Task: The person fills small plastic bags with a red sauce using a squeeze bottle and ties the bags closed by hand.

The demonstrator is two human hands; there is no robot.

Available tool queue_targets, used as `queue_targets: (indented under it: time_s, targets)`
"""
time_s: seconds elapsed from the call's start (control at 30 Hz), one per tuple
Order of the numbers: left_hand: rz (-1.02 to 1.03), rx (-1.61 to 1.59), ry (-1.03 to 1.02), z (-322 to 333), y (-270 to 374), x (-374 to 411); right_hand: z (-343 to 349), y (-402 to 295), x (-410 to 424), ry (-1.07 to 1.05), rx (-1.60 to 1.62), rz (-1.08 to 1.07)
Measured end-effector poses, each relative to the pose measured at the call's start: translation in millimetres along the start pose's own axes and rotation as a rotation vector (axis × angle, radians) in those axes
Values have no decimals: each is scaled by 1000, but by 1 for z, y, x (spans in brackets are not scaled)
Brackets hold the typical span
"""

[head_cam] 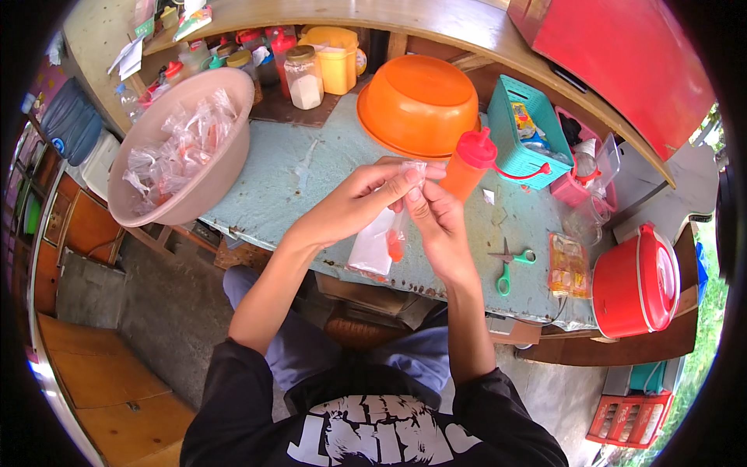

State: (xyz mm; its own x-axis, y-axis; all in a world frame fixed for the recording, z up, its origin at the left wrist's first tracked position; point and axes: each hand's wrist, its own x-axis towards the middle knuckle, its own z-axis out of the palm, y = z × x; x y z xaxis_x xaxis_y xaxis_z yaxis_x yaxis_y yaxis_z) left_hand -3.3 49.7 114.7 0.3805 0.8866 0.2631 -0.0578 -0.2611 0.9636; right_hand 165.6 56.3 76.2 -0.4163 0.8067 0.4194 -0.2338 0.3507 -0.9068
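Observation:
My left hand (373, 190) and my right hand (435, 225) pinch the top of a small clear plastic bag (395, 242) between thumbs and fingers. Orange-red sauce sits in the bag's bottom, which hangs over the table's front part. Beside it lies a stack of white plastic or paper sheets (370, 248). Just beyond my right hand stands a squeeze bottle (467, 163) of orange sauce with a red cap. Green-handled scissors (509, 265) lie spread on the blue table to the right. At the left, a large pinkish basin (233, 157) holds many knotted plastic bags with reddish contents.
An upturned orange basin (420, 105) stands behind the bottle. A teal basket (531, 131), a yellow packet (569, 265) and a red container (627, 286) are on the right. A glass jar (303, 79) of white powder stands at the back, beneath a wooden shelf (408, 17).

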Motion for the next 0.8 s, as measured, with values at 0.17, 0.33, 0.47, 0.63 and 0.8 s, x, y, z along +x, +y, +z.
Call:
queue_targets:
  time_s: [0.17, 0.33, 0.47, 0.63, 0.8]
  targets:
    - [-3, -197, 96, 5, -3, 0, 23, -9, -1, 120, 68, 106]
    - [19, -442, 377, -9, -6, 3, 33, 8, -8, -57, -165, 57]
    - [63, -376, 391, -7, 5, 5, 43, -2, -11, -15, 22, 131]
    - [307, 238, 431, -8, -6, 2, 36, -14, -15, 165, 355, 143]
    - [506, 803, 365, 11, -43, -63, 14, -17, -4, 272, 563, 100]
